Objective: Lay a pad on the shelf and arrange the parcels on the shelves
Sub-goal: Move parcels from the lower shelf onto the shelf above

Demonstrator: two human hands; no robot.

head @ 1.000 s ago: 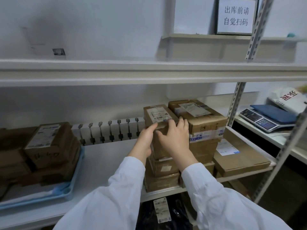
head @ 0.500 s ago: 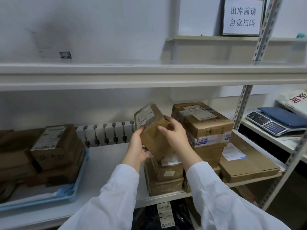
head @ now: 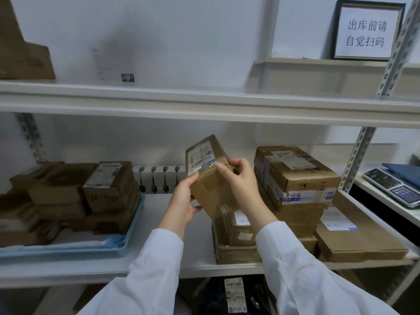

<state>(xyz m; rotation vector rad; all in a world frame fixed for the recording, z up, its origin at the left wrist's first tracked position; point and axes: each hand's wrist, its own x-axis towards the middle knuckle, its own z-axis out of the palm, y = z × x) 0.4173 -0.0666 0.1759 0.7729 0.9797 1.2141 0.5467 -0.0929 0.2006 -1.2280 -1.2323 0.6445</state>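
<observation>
The lifted parcel (head: 211,189) is brown cardboard, its white label (head: 201,159) striped with black barcodes and edged with a blue strip. Both sleeves (head: 150,276) are white. The tray (head: 127,244) is pale blue and the shelf (head: 204,103) off-white. The sign (head: 367,32) has black characters on white in a dark frame.

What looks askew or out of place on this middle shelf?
The small parcel is tilted, held above a short stack by the left hand and right hand. The large taped box beside it sits crooked on its pile. Nothing looks spilled.
</observation>
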